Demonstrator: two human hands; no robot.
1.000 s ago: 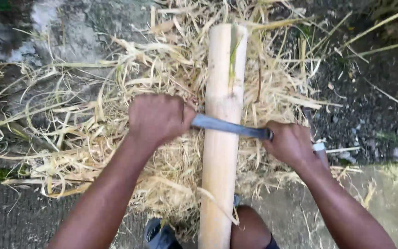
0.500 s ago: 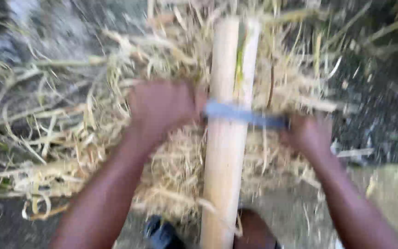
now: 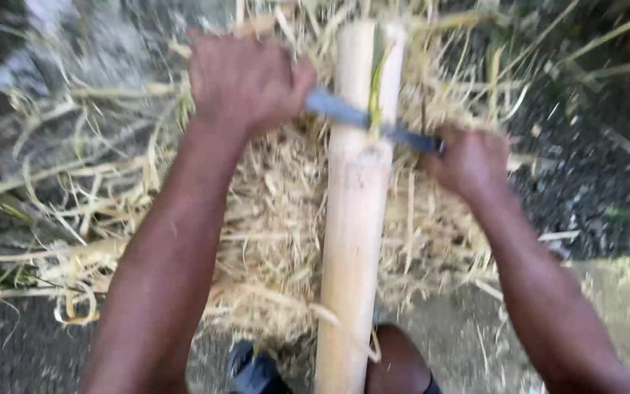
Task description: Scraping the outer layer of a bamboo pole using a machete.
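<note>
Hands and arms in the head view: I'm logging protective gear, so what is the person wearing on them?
Nothing that shows. The left hand and the right hand are bare, with no gloves, and no rings show through the motion blur. Both forearms are uncovered as far as the picture's lower edge: no sleeves, watch, wristbands or markings appear.

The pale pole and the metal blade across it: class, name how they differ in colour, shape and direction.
The pole is pale tan, thick and round; the blade is grey, thin and flat. The pole runs away from the person; the blade lies crosswise, gripped by left hand and right hand. Both are long and narrow.
</note>
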